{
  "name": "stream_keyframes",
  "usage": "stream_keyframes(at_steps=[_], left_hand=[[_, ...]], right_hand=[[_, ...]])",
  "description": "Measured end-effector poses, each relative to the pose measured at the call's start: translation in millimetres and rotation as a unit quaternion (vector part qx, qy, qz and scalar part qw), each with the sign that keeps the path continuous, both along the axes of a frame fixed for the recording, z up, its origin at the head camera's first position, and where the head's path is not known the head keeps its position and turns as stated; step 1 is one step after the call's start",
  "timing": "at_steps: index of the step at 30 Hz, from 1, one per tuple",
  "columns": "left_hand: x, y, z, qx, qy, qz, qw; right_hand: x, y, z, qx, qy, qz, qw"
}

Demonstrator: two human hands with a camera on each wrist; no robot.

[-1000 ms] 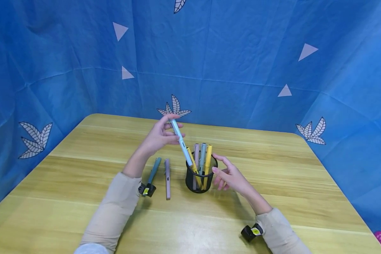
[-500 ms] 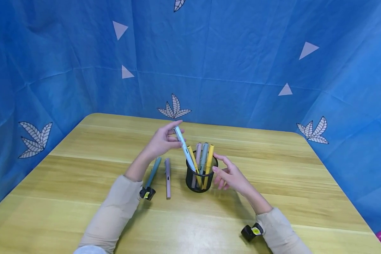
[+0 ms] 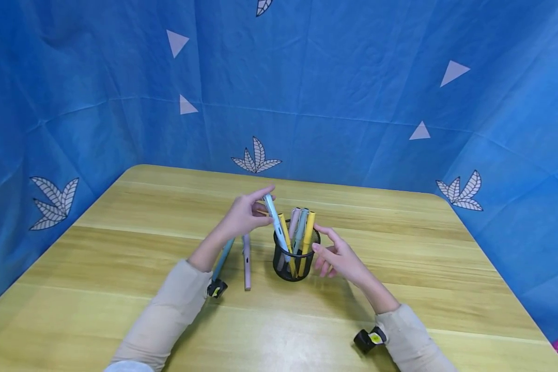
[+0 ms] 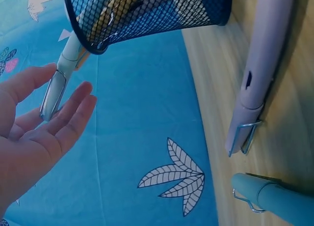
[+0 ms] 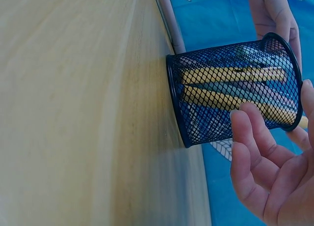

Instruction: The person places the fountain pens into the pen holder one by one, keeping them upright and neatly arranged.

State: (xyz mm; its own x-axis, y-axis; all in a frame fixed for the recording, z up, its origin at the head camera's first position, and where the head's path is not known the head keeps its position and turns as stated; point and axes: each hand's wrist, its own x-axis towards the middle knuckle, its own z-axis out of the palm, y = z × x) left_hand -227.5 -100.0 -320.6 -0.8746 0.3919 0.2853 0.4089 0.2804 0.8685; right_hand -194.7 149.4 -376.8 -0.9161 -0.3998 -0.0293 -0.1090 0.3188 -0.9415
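In the head view, my left hand (image 3: 248, 214) holds a light blue pen (image 3: 275, 219) near its clip end, between thumb and fingers. The pen slants down, its lower end inside a black mesh pen holder (image 3: 283, 266). Two yellow pens, a lilac pen (image 3: 294, 223) and a grey-blue pen (image 3: 300, 227) stand in the holder. My right hand (image 3: 339, 256) is at the holder's right side, thumb and index finger by the rim. In the right wrist view, the other fingers (image 5: 250, 130) bend loosely beside the mesh.
A lilac pen (image 3: 247, 263) and a teal pen (image 3: 223, 258) lie on the wooden table (image 3: 279, 330), left of the holder. The left forearm passes close to the teal pen. A blue patterned cloth (image 3: 335, 103) hangs behind the table.
My left hand has moved down and to the right, and the light blue pen has slid deeper into the holder. The right hand has stayed by the rim.
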Motion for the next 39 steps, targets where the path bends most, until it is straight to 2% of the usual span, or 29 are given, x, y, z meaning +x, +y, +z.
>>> stream_keyframes(at_steps=[8,17,31,39], left_hand=[[1.2,3,-5.2,-0.019,0.018,0.001,0.9997],[3.3,7,-5.2,-0.043,0.033,0.008,0.9985],[4.8,10,-3.9,-0.045,0.041,-0.006,0.9981],[7.6,16,-8.5,-0.082,0.046,-0.027,0.9952]], right_hand=[[1.2,0,3.3,-0.003,-0.003,0.000,1.000],[-0.4,1,1.7,-0.012,-0.007,0.004,1.000],[-0.4,2,2.8,-0.005,-0.004,0.000,1.000],[1.3,1,2.4,-0.003,-0.002,0.000,1.000]])
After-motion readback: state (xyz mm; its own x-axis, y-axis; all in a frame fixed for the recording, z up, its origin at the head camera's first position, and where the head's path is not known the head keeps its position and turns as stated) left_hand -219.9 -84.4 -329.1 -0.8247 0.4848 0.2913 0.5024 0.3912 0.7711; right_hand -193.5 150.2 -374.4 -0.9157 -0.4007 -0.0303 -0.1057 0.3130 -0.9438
